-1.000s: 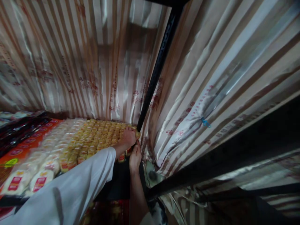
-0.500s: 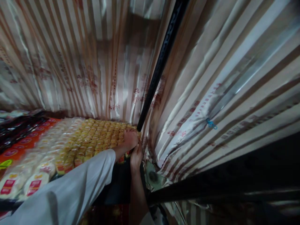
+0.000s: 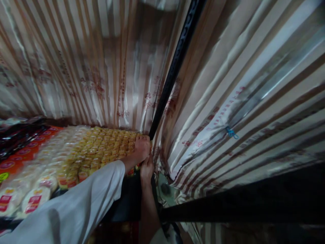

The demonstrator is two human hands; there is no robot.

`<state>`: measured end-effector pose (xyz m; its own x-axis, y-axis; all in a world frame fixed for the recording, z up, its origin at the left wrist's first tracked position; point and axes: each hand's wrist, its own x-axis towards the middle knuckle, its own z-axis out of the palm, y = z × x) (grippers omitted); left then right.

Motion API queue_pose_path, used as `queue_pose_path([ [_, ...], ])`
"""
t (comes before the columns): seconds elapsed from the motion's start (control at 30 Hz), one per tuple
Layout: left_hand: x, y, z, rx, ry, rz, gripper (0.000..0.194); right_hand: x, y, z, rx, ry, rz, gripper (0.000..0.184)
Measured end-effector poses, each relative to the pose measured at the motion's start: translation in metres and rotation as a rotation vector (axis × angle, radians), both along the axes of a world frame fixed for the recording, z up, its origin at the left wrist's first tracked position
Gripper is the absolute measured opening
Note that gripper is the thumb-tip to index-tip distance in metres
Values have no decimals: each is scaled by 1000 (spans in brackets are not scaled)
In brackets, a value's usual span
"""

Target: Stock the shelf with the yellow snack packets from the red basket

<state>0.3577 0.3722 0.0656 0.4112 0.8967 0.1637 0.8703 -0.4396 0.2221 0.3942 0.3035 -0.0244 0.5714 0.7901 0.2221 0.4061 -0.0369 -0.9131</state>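
Note:
My left hand (image 3: 141, 148), out of a white sleeve, rests palm down on the far right corner of a bed of small yellow packets (image 3: 106, 149), beside the foot of a black metal post (image 3: 172, 71). Its fingers curl over the corner. Just below it, my right hand (image 3: 147, 169) reaches up from underneath and closes its fingers at the shelf's edge by the post. What either hand grips is hidden between them.
Striped shiny cloth (image 3: 228, 101) hangs behind and to the right. White round packs with red labels (image 3: 33, 198) lie front left, orange packs (image 3: 15, 157) and dark packs (image 3: 17, 134) farther left. A black bar (image 3: 241, 206) crosses the lower right.
Both hands stay at the corner by the post; the left has shifted slightly up toward it. The view has drifted a little.

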Motion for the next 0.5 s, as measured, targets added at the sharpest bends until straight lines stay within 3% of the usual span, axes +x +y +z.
queue_pose_path([
  [0.13,-1,0,-2,118,55,-41,24,0,0,-4,-31,-52,-20,54],
  [0.3,-5,3,-5,69,110,-124,22,-3,2,-9,-23,-119,-43,52],
  [0.5,-1,6,-7,56,121,-127,17,-5,3,-7,53,-118,-42,54],
])
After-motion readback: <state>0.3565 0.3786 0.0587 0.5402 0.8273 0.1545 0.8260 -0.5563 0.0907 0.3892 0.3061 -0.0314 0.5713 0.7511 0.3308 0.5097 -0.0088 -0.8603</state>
